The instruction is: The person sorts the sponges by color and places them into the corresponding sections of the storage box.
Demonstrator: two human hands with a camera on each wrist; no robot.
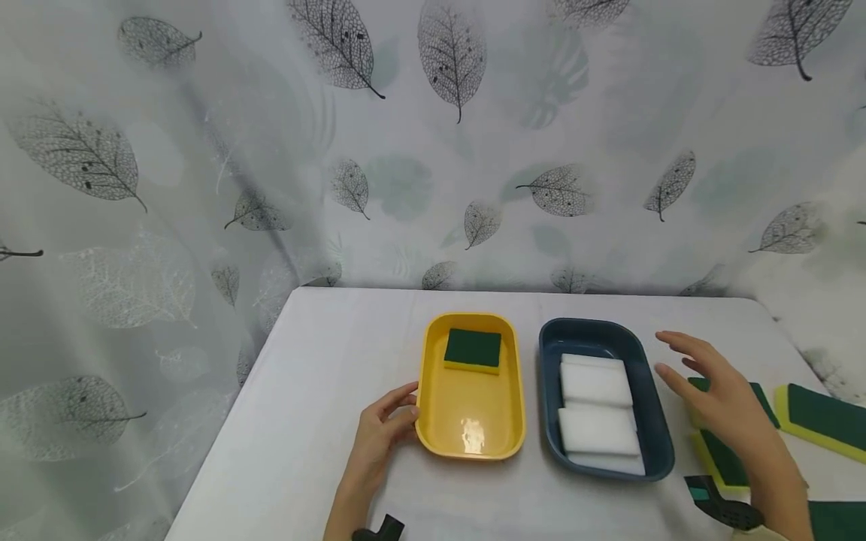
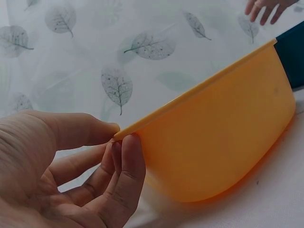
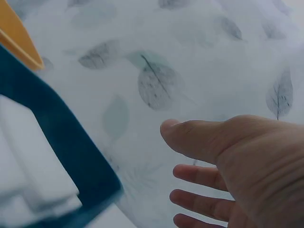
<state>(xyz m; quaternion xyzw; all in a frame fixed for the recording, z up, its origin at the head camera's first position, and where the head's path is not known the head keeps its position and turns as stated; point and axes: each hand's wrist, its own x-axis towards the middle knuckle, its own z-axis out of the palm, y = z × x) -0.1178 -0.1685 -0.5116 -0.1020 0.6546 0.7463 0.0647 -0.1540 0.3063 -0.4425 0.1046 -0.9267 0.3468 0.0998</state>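
Observation:
In the head view the left hand (image 1: 380,436) pinches the left rim of a yellow tray (image 1: 471,406); the left wrist view shows thumb and fingers of that hand (image 2: 90,166) on the rim of the yellow tray (image 2: 213,128). One green-and-yellow sponge (image 1: 472,349) lies near the tray's far end. The right hand (image 1: 727,402), empty with fingers spread, is above the table between the blue tray (image 1: 659,443) and the sponges at the right. Beside the blue tray (image 3: 90,166), the right wrist view shows the same hand (image 3: 228,166) touching nothing.
White sponges (image 1: 598,430) lie overlapping in the blue tray, right of the yellow one. Several green-and-yellow sponges (image 1: 828,421) lie at the table's right side, partly behind the right arm. A leaf-patterned curtain (image 1: 433,165) hangs behind the white table (image 1: 284,451).

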